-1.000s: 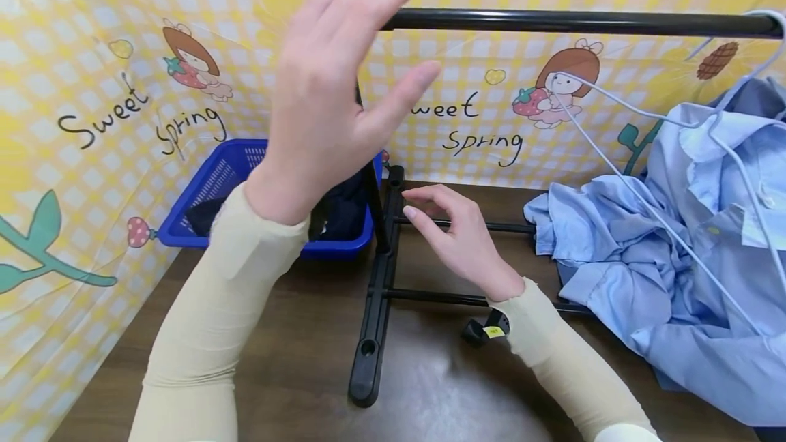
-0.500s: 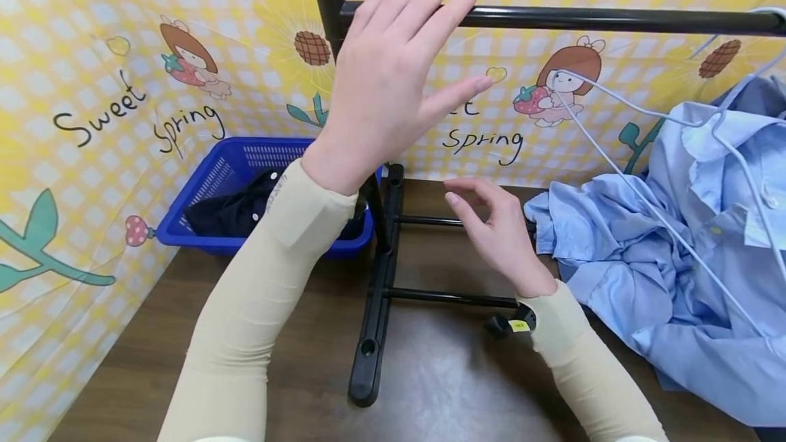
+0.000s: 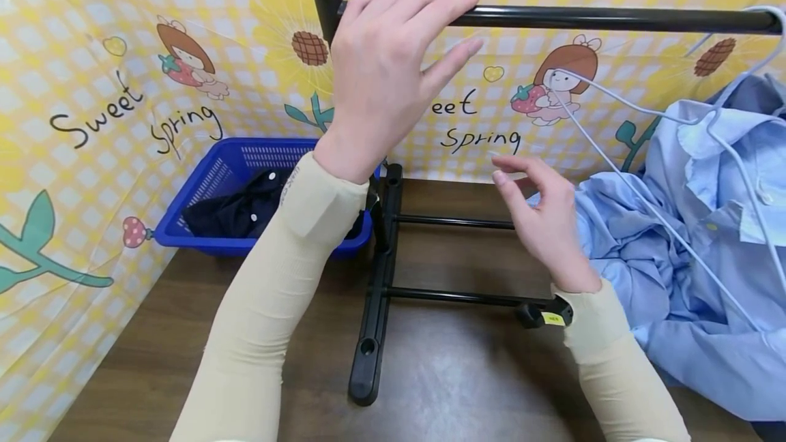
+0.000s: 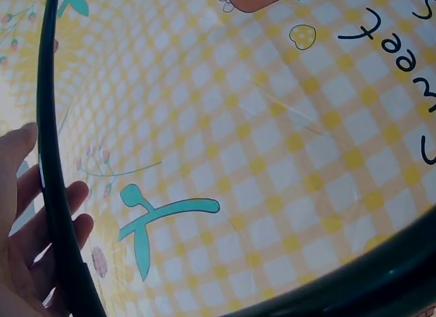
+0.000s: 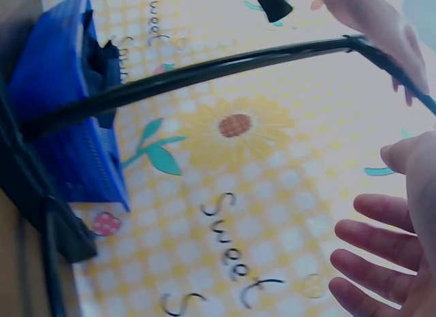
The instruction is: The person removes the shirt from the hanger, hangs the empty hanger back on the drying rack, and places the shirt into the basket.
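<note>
My left hand [image 3: 383, 60] lies over the left end of the black top bar [image 3: 552, 18] of a clothes rack, with its fingers hooked over the bar and its thumb held apart. In the left wrist view, fingertips [image 4: 80, 194] show past the bar. My right hand [image 3: 546, 217] is in the air, holding nothing, its fingers loosely bent. In the head view it overlaps the left edge of a crumpled light blue shirt [image 3: 681, 271]. A pale wire hanger [image 3: 614, 162] hangs from the bar's right end, in front of the shirt.
A blue basket [image 3: 202, 189] holding dark cloth [image 3: 236, 213] stands behind the rack's left post. The rack's black foot [image 3: 365, 353] and two lower crossbars [image 3: 454, 295] stand on the brown tabletop [image 3: 442, 374]. A yellow checked cloth [image 3: 245, 87] covers the walls.
My left hand has moved right and settled onto the top bar, its fingers bending over it. My right hand has moved right, from near the rack's foot to the blue shirt's edge.
</note>
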`<state>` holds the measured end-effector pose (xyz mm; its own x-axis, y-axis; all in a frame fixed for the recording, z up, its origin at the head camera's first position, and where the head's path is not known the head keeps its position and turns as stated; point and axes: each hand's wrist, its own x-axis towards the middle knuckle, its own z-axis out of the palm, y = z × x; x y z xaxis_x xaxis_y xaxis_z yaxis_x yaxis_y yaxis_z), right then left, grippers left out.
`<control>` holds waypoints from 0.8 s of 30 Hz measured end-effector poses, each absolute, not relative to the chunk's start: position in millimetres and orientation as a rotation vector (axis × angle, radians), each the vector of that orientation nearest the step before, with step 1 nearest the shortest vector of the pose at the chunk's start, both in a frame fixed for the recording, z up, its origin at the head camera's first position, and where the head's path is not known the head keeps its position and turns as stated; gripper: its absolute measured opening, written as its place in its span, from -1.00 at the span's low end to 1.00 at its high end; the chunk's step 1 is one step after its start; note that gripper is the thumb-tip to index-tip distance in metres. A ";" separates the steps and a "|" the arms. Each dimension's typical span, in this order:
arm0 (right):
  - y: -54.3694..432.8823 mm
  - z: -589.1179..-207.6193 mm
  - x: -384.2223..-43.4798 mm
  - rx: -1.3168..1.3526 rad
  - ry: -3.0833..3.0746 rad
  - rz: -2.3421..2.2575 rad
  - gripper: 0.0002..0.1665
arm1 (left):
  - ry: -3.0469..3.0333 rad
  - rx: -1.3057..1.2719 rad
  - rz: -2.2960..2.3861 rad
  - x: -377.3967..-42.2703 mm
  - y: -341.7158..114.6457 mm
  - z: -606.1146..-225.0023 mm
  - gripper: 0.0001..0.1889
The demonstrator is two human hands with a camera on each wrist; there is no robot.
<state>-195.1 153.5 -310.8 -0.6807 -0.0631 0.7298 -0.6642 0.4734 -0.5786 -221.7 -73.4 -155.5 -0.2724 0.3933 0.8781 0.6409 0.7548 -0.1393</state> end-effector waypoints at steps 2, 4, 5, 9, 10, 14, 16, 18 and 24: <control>157.7 -301.9 -191.0 0.599 -2.065 1.177 -0.73 | -1.884 -0.781 -0.291 -223.6 -73.6 -154.4 -0.49; 160.9 -292.4 -185.3 0.593 -2.063 1.150 -0.72 | -1.872 -0.768 -0.281 -224.9 -74.2 -153.5 -0.50; 162.3 -287.2 -181.7 0.591 -2.059 1.143 -0.71 | -1.869 -0.762 -0.277 -225.5 -74.6 -153.0 -0.50; 169.2 -268.1 -168.9 0.585 -2.036 1.093 -0.69 | -1.861 -0.733 -0.264 -226.5 -75.5 -151.3 -0.48; 171.6 -263.8 -166.1 0.581 -2.028 1.079 -0.68 | -1.859 -0.728 -0.263 -226.7 -75.5 -151.0 -0.48; 182.3 -248.3 -156.9 0.537 -1.996 1.026 -0.61 | -1.856 -0.715 -0.263 -227.1 -75.9 -150.6 -0.47; 186.3 -240.1 -151.7 0.510 -1.977 1.005 -0.59 | -1.861 -0.711 -0.265 -227.2 -76.1 -150.5 -0.47; 189.4 -231.5 -146.0 0.479 -1.949 0.979 -0.57 | -1.866 -0.708 -0.267 -227.2 -76.4 -150.5 -0.47; 207.9 -216.5 -131.8 0.315 -1.909 0.900 -0.52 | -1.881 -0.711 -0.297 -227.2 -75.9 -150.2 -0.52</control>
<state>-131.8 207.9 -216.5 -0.5005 0.1544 0.8519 -0.5593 0.6935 -0.4542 -227.2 -75.9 -150.2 -0.2687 0.3371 0.9023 0.5987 0.7923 -0.1176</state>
